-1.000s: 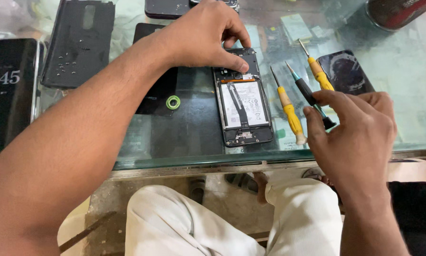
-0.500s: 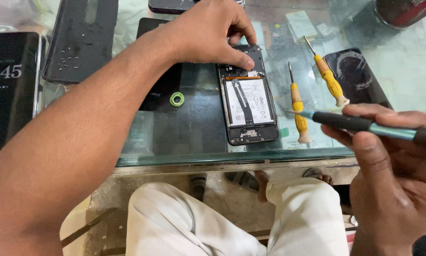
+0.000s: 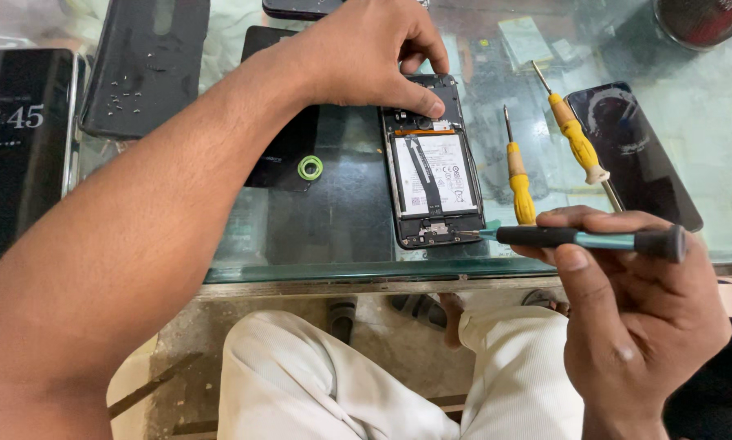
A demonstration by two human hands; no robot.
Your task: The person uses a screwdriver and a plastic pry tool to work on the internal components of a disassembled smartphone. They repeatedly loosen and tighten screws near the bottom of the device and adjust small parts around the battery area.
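Opened phone [image 3: 431, 159] lies on the glass worktop [image 3: 341, 220], long axis running away from me. My left hand [image 3: 366, 53] presses its far end, fingers down. My right hand [image 3: 627, 301], clamped on a dark screwdriver [image 3: 582, 238], sits at the near end, tip touching the lower edge; two yellow screwdrivers [image 3: 519, 183] lie just beside

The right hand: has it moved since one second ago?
Yes. The right hand has lifted off the yellow screwdrivers, come nearer the table edge, and now holds a teal-black screwdriver, tip at the opened phone.
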